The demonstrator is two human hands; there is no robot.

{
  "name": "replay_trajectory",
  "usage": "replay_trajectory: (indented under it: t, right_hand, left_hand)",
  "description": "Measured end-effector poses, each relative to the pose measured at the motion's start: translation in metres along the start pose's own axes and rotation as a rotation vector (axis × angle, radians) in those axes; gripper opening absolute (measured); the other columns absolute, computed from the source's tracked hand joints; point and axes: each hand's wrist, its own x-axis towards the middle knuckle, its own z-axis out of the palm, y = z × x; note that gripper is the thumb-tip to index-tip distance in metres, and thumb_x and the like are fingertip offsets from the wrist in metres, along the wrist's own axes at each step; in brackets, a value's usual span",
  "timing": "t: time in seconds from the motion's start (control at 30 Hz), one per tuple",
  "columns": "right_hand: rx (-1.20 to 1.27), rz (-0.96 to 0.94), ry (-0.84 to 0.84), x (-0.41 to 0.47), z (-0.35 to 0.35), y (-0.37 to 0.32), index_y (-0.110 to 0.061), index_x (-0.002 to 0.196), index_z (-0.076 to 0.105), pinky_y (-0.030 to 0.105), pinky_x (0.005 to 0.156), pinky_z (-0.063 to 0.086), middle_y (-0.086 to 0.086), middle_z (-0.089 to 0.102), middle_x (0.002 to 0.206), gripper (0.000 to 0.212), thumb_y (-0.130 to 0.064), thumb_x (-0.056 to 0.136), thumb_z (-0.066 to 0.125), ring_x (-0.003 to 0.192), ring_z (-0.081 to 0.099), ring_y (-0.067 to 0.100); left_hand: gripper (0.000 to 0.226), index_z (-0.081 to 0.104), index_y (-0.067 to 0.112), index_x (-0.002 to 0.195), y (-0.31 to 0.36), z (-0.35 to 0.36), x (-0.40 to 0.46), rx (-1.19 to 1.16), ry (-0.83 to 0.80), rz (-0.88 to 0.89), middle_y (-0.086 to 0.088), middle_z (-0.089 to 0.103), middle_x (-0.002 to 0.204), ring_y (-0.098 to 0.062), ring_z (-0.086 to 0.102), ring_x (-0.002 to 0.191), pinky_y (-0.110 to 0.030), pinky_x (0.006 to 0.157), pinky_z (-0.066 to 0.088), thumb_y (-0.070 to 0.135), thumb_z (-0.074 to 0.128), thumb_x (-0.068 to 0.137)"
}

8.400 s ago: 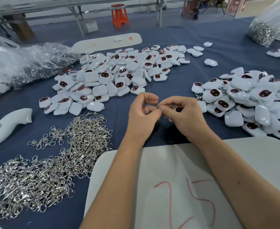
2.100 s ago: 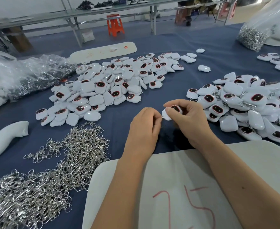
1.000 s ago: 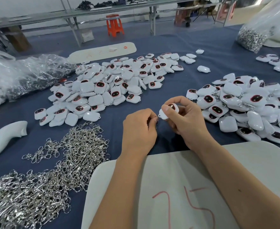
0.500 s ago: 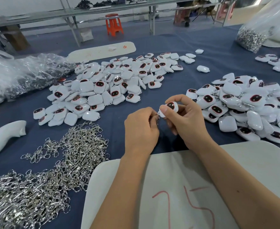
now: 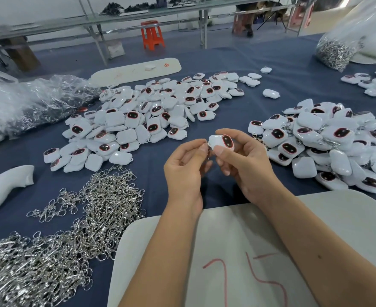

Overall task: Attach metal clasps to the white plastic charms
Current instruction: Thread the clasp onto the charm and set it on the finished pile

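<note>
Right hand (image 5: 244, 165) pinches a white charm (image 5: 222, 141), dark face up, held above the worktop (image 5: 271, 63). Left hand (image 5: 184, 167) pinches a metal clasp (image 5: 207, 149) at the charm's left corner; whether linked, unclear. Loose clasps (image 5: 82, 213) heaped left, bare charms (image 5: 151, 114) beyond, clasped charms (image 5: 328, 140) right.

Clasps (image 5: 71, 229) left, charm piles (image 5: 147, 120) behind (another right (image 5: 328, 142)).
</note>
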Motion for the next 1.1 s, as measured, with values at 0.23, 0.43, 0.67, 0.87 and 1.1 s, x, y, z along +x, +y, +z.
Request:
replay_trajectory:
  t: [0.23,0.43,0.67,0.87,1.1]
  right_hand:
    - [-0.068,-0.012,-0.034,-0.002,0.001,0.001,-0.005,0.116,0.068,0.021,0.048,0.046,0.007,0.068,0.072,0.027,0.001,0.09,0.076,0.057,0.059,0.012]
    - [-0.041,-0.003,-0.024,-0.002,0.002,0.002,-0.009,0.105,0.063,0.023,0.047,0.046,0.02,0.073,0.084,0.029,-0.013,0.083,0.082,0.058,0.061,0.016]
    - [-0.047,0.011,0.009,-0.001,0.0,0.006,-0.006,0.105,0.062,0.024,0.052,0.051,0.015,0.074,0.082,0.031,-0.012,0.084,0.085,0.062,0.067,0.02]
    - [-0.008,0.016,0.034,0.002,0.001,0.005,-0.003,0.113,0.063,0.021,0.054,0.051,0.011,0.076,0.086,0.028,-0.008,0.09,0.078,0.065,0.068,0.015]
    - [0.017,-0.015,-0.016,-0.001,0.004,0.0,-0.005,0.119,0.063,0.02,0.052,0.05,0.01,0.072,0.075,0.044,-0.019,0.08,0.079,0.063,0.067,0.015]
  left_hand:
    - [0.019,0.074,0.011,0.088,0.001,-0.002,0.005,0.016,0.079,0.064,-0.003,0.068,0.07,-0.014,0.058,0.065,-0.027,0.071,0.052,-0.005,0.065,0.094]
    - [0.021,0.072,0.017,0.087,-0.001,-0.01,0.011,0.561,0.071,0.398,0.011,0.069,0.075,-0.004,0.059,0.069,-0.019,0.07,0.046,-0.003,0.065,0.092]
    - [0.019,0.071,0.01,0.088,0.005,-0.017,0.013,1.095,-0.066,0.676,-0.001,0.067,0.083,-0.024,0.06,0.082,-0.04,0.074,0.048,-0.005,0.06,0.089]
    - [0.015,0.076,0.014,0.092,0.002,-0.011,0.012,0.767,0.033,0.444,0.005,0.074,0.084,-0.009,0.066,0.078,-0.021,0.075,0.051,0.002,0.068,0.092]
    - [0.016,0.072,-0.001,0.103,0.003,-0.005,0.009,0.13,-0.052,-0.124,-0.012,0.072,0.081,-0.015,0.064,0.07,-0.021,0.063,0.053,0.004,0.057,0.101]
